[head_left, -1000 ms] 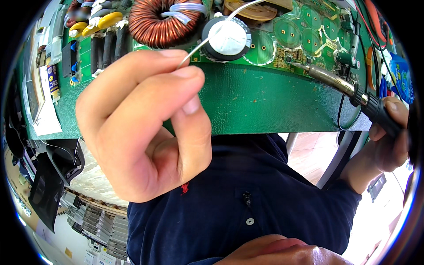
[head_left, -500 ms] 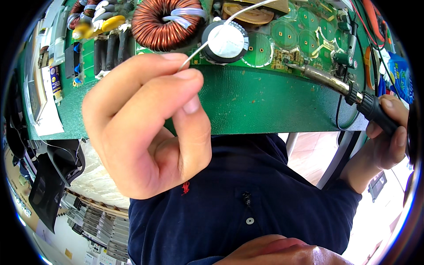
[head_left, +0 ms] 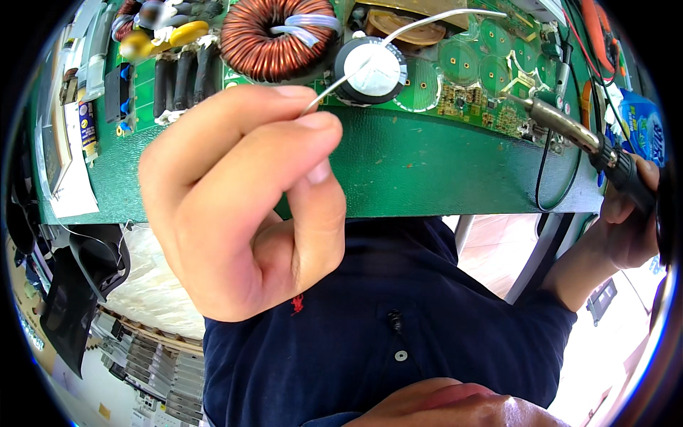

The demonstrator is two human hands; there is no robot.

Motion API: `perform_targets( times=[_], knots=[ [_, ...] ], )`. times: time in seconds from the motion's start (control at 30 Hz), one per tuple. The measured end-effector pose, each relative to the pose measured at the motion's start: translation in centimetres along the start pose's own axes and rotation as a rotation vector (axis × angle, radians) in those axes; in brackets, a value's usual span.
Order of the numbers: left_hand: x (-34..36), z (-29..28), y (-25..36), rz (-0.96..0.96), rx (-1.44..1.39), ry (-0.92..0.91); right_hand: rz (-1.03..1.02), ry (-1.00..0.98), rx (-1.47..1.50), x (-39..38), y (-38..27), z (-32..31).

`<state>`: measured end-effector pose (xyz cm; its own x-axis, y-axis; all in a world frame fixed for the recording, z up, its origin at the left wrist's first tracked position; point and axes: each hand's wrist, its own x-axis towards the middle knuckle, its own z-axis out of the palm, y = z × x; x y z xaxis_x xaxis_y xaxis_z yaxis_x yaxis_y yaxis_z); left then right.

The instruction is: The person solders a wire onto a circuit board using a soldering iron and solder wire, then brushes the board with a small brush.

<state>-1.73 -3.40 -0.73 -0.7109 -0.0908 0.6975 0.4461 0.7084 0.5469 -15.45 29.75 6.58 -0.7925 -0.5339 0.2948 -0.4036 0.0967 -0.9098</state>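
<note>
My left hand (head_left: 242,199) pinches a thin silvery wire (head_left: 440,18) that arcs up across a round capacitor (head_left: 371,71) with a white top. At the right edge my right hand (head_left: 633,213) grips a soldering iron (head_left: 565,124) by its black handle, its tip pointing at the right part of the green circuit board (head_left: 455,99). A copper-wound toroid coil (head_left: 249,39) sits left of the capacitor, with black cylinders (head_left: 185,78) and yellow discs (head_left: 186,33) further left.
The green bench (head_left: 405,171) carries a glue tube (head_left: 88,132) and white papers (head_left: 71,185) at left, and a blue packet (head_left: 640,121), orange tools (head_left: 601,28) and black cables (head_left: 548,178) at right. My dark shirt (head_left: 377,299) fills the lower middle.
My left hand has moved slightly right with the wire. The iron's tip has shifted right along the board from the cluster of small components, my right hand moving slightly with it.
</note>
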Motion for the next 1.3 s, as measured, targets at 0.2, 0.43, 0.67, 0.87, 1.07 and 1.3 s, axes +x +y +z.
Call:
perform_targets(
  times=[0.2,0.43,0.67,0.87,1.07,1.3],
  knots=[
    [0.1,0.5,0.9,-0.067,0.019,0.059,0.017,0.164,0.014,1.5,-1.0,0.2],
    [0.7,-0.2,1.2,-0.129,-0.010,0.023,-0.073,0.412,-0.282,9.0,-0.3,1.7],
    [0.6,-0.2,1.3,-0.141,-0.008,0.034,-0.127,0.464,-0.389,11.1,2.2,3.6],
    [0.5,-0.2,1.3,-0.136,0.006,0.039,-0.168,0.486,-0.424,11.1,2.5,6.0],
    [0.6,0.7,0.5,-0.048,-0.033,0.158,-0.095,0.360,-0.705,10.5,2.5,4.7],
    [0.6,0.5,0.5,-0.055,-0.019,0.114,-0.215,0.330,-0.695,11.0,3.5,5.1]
  ],
)
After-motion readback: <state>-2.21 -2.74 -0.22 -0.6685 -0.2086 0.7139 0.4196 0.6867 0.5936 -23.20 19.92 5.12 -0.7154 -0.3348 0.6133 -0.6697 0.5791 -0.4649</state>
